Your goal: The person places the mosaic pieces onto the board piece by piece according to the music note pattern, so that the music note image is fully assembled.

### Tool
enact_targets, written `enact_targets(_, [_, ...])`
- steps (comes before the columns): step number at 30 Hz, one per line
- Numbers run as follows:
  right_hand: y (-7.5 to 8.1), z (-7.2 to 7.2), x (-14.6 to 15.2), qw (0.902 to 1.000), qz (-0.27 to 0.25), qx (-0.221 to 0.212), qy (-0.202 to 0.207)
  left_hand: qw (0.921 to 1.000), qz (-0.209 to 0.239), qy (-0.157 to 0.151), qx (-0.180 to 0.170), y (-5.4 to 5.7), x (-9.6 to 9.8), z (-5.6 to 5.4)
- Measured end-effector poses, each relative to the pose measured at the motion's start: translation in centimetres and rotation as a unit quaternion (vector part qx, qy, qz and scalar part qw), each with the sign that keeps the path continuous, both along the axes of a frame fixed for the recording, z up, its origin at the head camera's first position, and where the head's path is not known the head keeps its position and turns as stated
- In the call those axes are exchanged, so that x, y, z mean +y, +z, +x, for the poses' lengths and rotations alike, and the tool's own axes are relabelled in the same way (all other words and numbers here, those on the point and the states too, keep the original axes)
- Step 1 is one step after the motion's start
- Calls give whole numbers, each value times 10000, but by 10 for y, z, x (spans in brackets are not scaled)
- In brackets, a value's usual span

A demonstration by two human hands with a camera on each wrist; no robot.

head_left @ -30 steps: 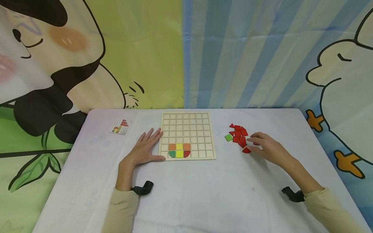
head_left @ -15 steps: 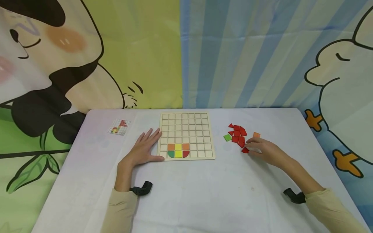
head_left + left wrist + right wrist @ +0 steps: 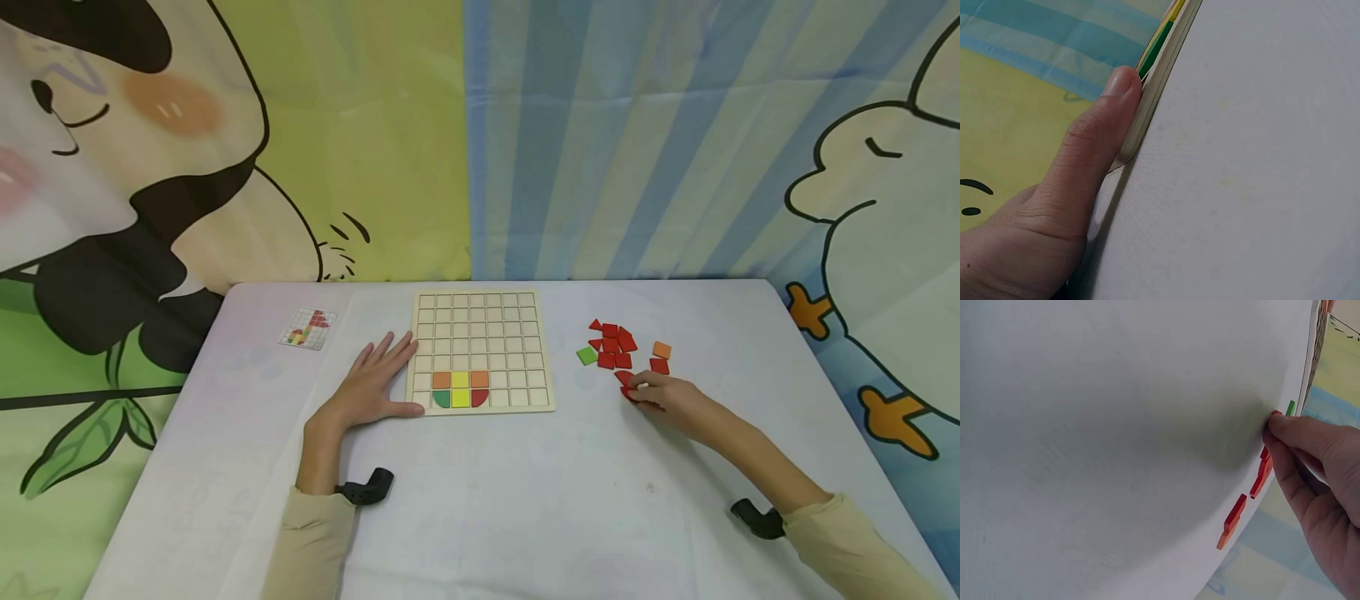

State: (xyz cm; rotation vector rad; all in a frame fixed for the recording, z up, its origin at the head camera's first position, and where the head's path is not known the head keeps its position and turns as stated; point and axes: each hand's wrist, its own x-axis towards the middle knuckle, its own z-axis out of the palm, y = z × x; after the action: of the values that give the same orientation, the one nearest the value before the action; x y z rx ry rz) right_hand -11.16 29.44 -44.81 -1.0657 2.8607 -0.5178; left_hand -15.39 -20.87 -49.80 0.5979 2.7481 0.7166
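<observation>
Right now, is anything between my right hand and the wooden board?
Only two red pieces at your right hand. Past them, nothing visible but white tabletop lies straight across to the wooden board. The green tile sits farther back, off that line.

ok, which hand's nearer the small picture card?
Left. The left hand touches the left edge of the board, right of the card and closer to the wearer; the right hand is past the board, at the red tiles.
</observation>
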Motion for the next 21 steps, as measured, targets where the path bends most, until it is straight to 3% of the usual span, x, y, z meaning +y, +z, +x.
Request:
enact_targets(8, [-5, 2, -3, 9992, -119, 366, 62, 10000, -24, 10, -19, -1, 1, 0])
enact_targets(21, [-6, 0, -7, 9998, -35, 99, -189, 10000, -19, -7, -5, 1, 1, -1])
